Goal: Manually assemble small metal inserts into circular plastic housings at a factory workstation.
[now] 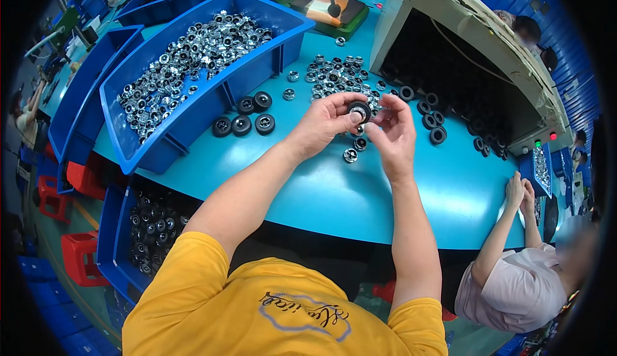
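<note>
A small wheel (364, 107), a black tyre with a shiny silver hub, is raised above the turquoise table (302, 185), pinched between thumb and fingers of the left hand (323, 124). The right hand (394, 138) is just beside it, thumb and fingers bent and narrowly spaced; I cannot tell whether they touch the wheel or grip anything.

Below the hands, 2 silver hubs (350, 156) lie on the table. Beyond the hands spreads a loose heap of hubs (331, 76). To the left of the left hand, 5 tyred wheels (241, 125) form a cluster near a large blue bin (205, 102) full of hubs (193, 60). To the right, bare black tyres (429, 121) trail from the dark opening of a beige machine (402, 31), which has 1 green and 1 red light (553, 136). At the far right sits a co-worker (520, 285) with hands close together near a small blue bin (541, 169).
</note>
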The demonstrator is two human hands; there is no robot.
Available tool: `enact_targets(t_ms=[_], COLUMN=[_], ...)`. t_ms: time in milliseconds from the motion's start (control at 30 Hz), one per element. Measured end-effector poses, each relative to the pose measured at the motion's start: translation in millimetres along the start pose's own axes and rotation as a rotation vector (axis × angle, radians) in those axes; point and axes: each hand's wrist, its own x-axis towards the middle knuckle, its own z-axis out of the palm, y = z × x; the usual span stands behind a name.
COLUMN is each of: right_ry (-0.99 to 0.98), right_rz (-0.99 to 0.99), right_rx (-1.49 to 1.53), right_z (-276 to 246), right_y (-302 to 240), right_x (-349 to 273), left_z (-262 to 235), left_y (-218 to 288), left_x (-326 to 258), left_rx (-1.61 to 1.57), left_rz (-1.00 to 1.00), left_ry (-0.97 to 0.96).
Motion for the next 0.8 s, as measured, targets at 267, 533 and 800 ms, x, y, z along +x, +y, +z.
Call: enact_targets(t_ms=[267, 533, 800], right_ry=[-0.154, -0.156, -0.08], right_rz=[0.205, 0.291, 0.473], right_rx=[-0.061, -0.114, 0.27], right_z=[-5, 1, 1], right_y=[4, 9, 9], right_x=[0, -3, -1], left_z=[-2, -2, 4], left_y=[0, -3, -5], left_x=[-2, 0, 0], left_rx=[0.039, 0.139, 0.26], left_rz=[-0.036, -0.079, 0.009], left_ry=[0.042, 0.161, 0.094])
